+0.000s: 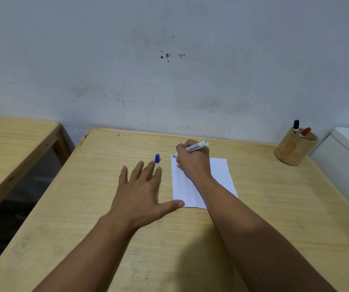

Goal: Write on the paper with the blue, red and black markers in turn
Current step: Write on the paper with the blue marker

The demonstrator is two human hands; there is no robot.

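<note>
While my right hand (193,160) grips the blue marker (196,146) with its tip at the paper's (222,175) far left corner, my left hand (142,189) lies flat and spread, thumb on the near edge. Its blue cap (157,158) stands just beyond my left fingertips; the red marker (304,132) and black marker (295,126) sit in a cup (294,149) far off to my right.

Pale wood-grain table (106,239) with a matt finish, smooth white paper sheet (222,175), glossy white plastic marker barrel (196,146), shiny blue plastic cap (157,158), cylindrical pen holder (293,151) seemingly of wood or bamboo, scuffed matt painted wall (169,70)
</note>
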